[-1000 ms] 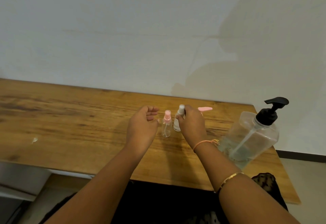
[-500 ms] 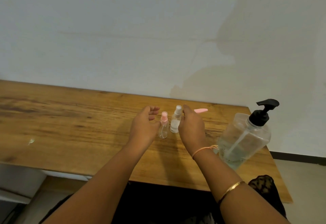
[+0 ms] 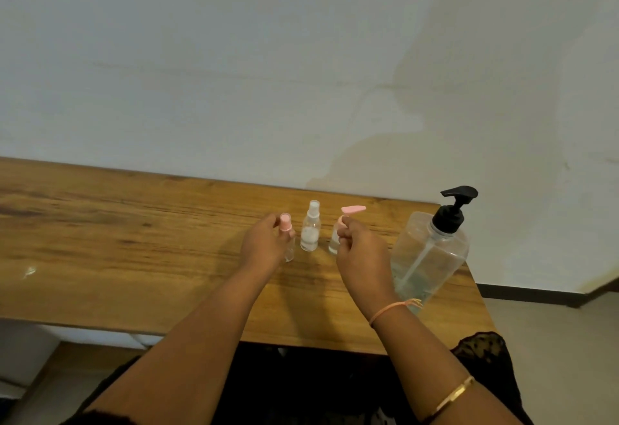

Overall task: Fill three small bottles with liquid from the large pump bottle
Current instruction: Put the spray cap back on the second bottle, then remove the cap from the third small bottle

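A: What stands on the wooden tabletop [image 3: 134,240], read from left to right?

B: Three small clear bottles in a row, then the large pump bottle [image 3: 435,250] near the right-hand end. The row lies toward the far edge, close to the white wall [image 3: 234,73].

A: And the first small one?

B: The pink-capped bottle [image 3: 285,222], upright. The left hand [image 3: 266,245] has its fingers curled round it just under the cap, so most of the body is hidden behind the hand.

A: The second?

B: The middle bottle [image 3: 310,233], with a pale clear cap, stands free between the two hands; neither touches it. A whitish patch shows in its lower half; whether that is liquid or a label cannot be told.

A: The third?

B: The pink-pump bottle [image 3: 353,209], its flat pink spout pointing right. The right hand [image 3: 363,257] pinches the pink collar below the spout with curled fingertips. The base is partly hidden by that hand.

A: The large one?

B: Upright, just beside the right wrist, apart from the hand. It has a black pump head [image 3: 456,205], a dip tube visible through the wall, and a low level of clear liquid.

A: Anything on the arm?

B: An orange thread [image 3: 392,309] at the right wrist and a gold bangle [image 3: 455,397] higher up the forearm.
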Demonstrator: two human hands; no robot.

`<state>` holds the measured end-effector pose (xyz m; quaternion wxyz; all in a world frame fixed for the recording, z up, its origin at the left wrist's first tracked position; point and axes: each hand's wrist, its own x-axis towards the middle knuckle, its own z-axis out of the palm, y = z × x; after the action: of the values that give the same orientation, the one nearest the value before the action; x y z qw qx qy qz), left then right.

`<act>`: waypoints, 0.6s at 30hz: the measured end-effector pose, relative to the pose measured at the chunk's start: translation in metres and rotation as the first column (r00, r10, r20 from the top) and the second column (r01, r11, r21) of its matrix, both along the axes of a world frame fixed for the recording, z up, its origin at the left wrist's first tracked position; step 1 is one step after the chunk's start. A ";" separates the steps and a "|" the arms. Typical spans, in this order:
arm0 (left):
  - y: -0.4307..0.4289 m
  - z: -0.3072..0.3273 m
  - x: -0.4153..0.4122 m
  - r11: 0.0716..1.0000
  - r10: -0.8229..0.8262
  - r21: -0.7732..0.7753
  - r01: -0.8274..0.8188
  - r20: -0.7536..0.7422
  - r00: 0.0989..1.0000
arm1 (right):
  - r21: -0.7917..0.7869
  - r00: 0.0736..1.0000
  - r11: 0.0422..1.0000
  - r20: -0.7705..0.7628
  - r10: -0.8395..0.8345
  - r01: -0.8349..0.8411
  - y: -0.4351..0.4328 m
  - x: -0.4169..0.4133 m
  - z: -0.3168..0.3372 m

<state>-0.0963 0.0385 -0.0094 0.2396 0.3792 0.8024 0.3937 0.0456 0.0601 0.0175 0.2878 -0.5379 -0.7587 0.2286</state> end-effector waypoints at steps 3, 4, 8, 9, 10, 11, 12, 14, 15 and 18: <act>-0.007 0.003 0.004 1.000 -0.019 -0.001 0.019 0.000 1.000 | -0.064 0.998 0.998 -0.058 -0.001 -0.003 -0.001 0.004 0.000; -0.011 0.005 0.006 1.000 -0.029 0.000 0.029 0.007 1.000 | -0.088 0.997 0.996 -0.073 0.007 -0.013 -0.002 0.005 0.001; -0.024 0.016 0.014 0.997 -0.058 0.052 0.055 0.064 0.996 | -0.178 0.987 0.975 -0.114 0.113 -0.133 -0.012 0.008 0.007; -0.027 0.021 0.017 0.997 -0.053 0.069 0.047 0.095 0.994 | -0.206 0.982 0.964 -0.121 0.145 -0.167 -0.016 0.009 0.008; -0.030 0.025 0.019 0.996 -0.045 0.082 0.035 0.127 0.991 | -0.233 0.978 0.953 -0.123 0.168 -0.193 -0.021 0.009 0.009; -0.033 0.029 0.022 0.995 -0.041 0.098 0.026 0.157 0.987 | -0.250 0.975 0.945 -0.123 0.186 -0.212 -0.024 0.010 0.010; -0.036 0.033 0.026 0.993 -0.041 0.118 0.020 0.183 0.982 | -0.256 0.972 0.940 -0.122 0.199 -0.225 -0.028 0.010 0.011; -0.043 0.040 0.035 0.987 -0.050 0.162 0.014 0.221 0.974 | -0.259 0.970 0.937 -0.120 0.210 -0.234 -0.032 0.012 0.013; -0.046 0.043 0.040 0.982 -0.062 0.187 0.018 0.235 0.970 | -0.255 0.972 0.939 -0.120 0.205 -0.229 -0.033 0.014 0.014; -0.054 0.048 0.052 0.968 -0.107 0.247 0.037 0.277 0.955 | -0.222 0.973 0.953 -0.154 0.173 -0.205 -0.031 0.020 0.015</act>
<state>-0.0443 -0.0158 0.0387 0.3205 0.3730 0.6912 0.5294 0.0654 0.0296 0.0327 0.2481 -0.4769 -0.7532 0.3792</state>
